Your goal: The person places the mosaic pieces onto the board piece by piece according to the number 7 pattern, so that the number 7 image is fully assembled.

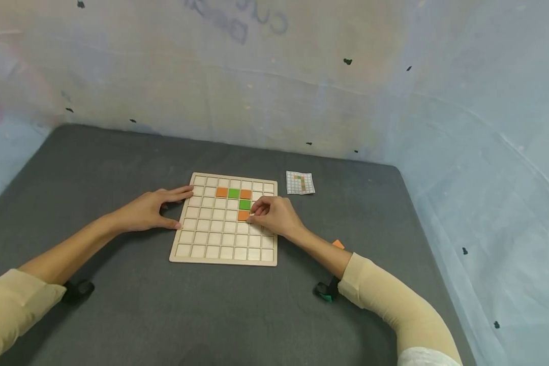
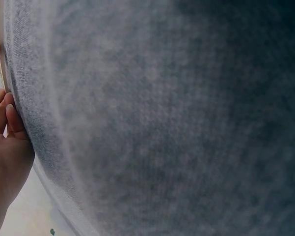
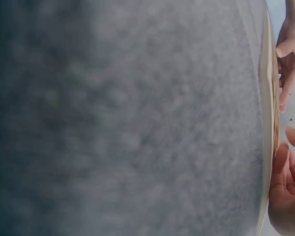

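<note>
A light wooden grid board (image 1: 209, 252) lies on the dark table. My left hand (image 1: 147, 209) rests at its left edge, fingers stretched toward the upper side and thumb lower down at the rim. My right hand (image 1: 278, 214) is over the board's right half, thumb and fingertips drawn together at the right side of an orange tile (image 1: 243, 216). Above that tile sits a green tile (image 1: 244, 204). A row of orange, green (image 1: 234, 193) and orange tiles fills cells higher up. Both wrist views catch the hands only at their edges, beside the board's side (image 3: 268, 98).
A small printed card (image 1: 300, 183) with a coloured grid pattern lies right of the board. Another orange tile (image 1: 338, 244) shows partly behind the right forearm. Black wrist straps (image 1: 79, 291) hang below the arms. A pale sheet (image 1: 238, 91) rises behind the table (image 1: 187, 315).
</note>
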{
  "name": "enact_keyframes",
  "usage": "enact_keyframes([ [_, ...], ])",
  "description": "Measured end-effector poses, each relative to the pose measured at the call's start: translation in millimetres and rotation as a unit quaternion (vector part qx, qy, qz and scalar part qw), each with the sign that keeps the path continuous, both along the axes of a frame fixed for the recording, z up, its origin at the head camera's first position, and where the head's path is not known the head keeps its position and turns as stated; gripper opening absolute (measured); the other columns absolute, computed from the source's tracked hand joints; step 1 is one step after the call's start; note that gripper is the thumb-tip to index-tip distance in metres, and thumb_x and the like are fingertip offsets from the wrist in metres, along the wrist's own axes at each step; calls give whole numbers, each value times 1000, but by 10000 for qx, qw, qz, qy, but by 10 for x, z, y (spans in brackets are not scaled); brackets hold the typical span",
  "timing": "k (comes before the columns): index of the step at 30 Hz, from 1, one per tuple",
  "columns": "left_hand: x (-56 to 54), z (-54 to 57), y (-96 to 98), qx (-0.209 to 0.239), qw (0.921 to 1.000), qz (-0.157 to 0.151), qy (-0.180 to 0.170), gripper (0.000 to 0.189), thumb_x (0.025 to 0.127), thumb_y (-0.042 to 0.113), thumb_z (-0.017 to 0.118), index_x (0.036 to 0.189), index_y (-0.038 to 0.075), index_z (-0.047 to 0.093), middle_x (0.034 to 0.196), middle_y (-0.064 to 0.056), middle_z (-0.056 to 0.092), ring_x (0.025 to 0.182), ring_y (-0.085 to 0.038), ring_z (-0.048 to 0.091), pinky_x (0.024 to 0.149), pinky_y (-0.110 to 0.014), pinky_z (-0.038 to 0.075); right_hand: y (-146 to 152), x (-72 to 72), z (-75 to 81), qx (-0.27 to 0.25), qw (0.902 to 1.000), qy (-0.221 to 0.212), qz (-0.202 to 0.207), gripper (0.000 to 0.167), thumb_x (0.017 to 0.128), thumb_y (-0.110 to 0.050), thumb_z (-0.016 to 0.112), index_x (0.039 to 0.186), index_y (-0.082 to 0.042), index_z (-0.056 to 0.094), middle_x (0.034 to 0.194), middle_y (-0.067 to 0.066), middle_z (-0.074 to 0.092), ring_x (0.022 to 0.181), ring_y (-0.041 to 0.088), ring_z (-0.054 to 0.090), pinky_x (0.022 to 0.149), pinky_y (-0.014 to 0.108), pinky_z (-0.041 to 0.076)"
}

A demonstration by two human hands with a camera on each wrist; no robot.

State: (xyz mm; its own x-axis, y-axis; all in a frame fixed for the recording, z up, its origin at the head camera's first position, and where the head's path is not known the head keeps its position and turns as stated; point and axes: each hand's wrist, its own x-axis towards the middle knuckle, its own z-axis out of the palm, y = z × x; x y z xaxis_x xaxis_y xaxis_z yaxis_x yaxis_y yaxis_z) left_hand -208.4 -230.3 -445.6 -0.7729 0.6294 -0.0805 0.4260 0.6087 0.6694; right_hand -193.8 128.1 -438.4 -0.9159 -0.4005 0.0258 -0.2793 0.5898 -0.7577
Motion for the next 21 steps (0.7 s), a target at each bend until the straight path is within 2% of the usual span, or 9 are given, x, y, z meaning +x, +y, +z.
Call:
enact_keyframes([
  [6, 11, -10, -38, -37, 10000, 39, 17, 91, 82, 44, 79, 156, 13, 35, 164, -3, 24, 134, -31, 41, 92, -45, 48, 83, 18, 51, -647, 9967, -452, 166, 22, 87, -17, 79, 106, -7, 75, 91, 0, 73, 78, 12, 68, 69, 27, 55],
  [11, 19, -8, -41, -57, 9999, 40, 75, 91, 82, 45, 79, 156, 13, 36, 164, -3, 24, 133, -31, 42, 91, -44, 48, 271, 42, 86, -1170, 9905, -601, 392, 26, 90, -13, 76, 113, -3, 72, 99, 7, 73, 84, 21, 68, 70, 29, 55],
  [15, 14, 7, -36, -24, 9999, 22, 117, 90, 83, 44, 79, 156, 13, 36, 163, -4, 25, 132, -30, 43, 90, -42, 49, 457, 70, 89, -1302, 9881, -673, 476, 27, 90, -10, 75, 115, -1, 71, 103, 12, 72, 87, 26, 67, 72, 31, 55],
  [21, 0, 38, -52, -32, 9999, 91, 75, 90, 82, 45, 79, 155, 14, 37, 163, -2, 27, 130, -30, 45, 90, -43, 48, 728, 151, 92, -1098, 9912, -643, 363, 27, 90, -13, 76, 115, -5, 72, 104, 10, 72, 86, 22, 68, 73, 33, 56],
])
